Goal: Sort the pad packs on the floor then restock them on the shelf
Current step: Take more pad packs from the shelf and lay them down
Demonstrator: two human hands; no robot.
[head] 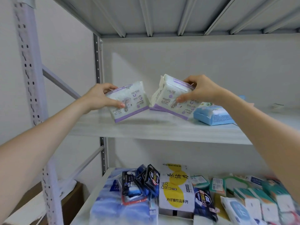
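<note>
Now we are restocking: our left hand (100,98) grips one purple pad pack (128,101), our right hand (199,93) another (170,98), both tilted over the shelf (146,127). Next, we judge, set them upright beside the blue pack (214,115).

You're looking at an evenly bright, soft-lit scene. A faint shadow falls on the wall behind the white shelf (162,127). Straight uprights bow at the edges from the wide lens. Below the shelf, rightmost goods smear with motion blur.
</note>
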